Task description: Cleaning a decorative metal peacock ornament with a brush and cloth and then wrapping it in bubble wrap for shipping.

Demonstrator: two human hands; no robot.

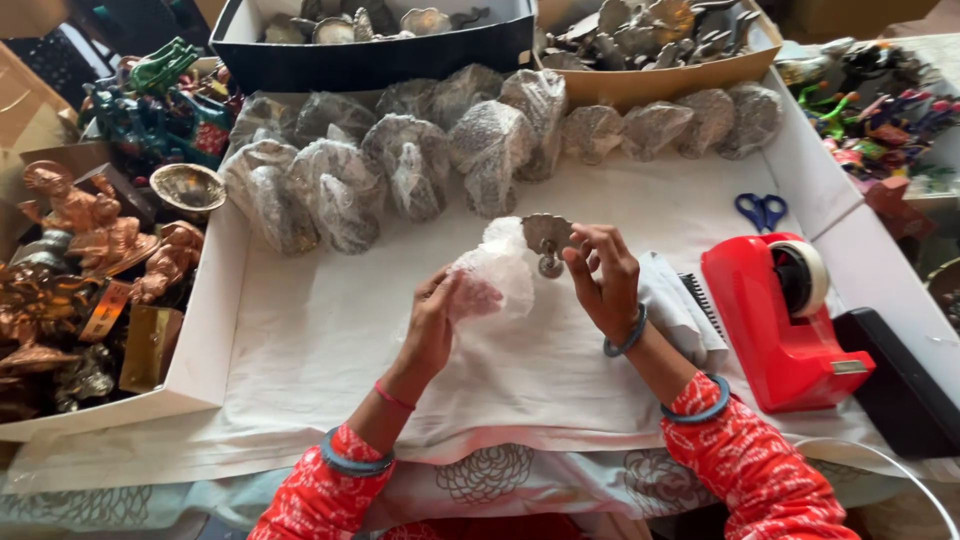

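Note:
My left hand [432, 322] grips a sheet of clear bubble wrap [497, 272] that partly covers a small silver metal ornament [547, 238]. My right hand [603, 280] holds the ornament's other side, fingers curled around its edge. Both hands hover over a white cloth [330, 340] lining a shallow white tray [205, 330]. Behind the hands lies a row of several ornaments wrapped in bubble wrap [400, 160].
A red tape dispenser [785, 315] stands right of my hands, blue scissors [762, 210] behind it. Copper figurines [90, 230] and green figures [160, 100] crowd the left. A dark box [370, 45] and a cardboard box [660, 50] of metal pieces sit at the back.

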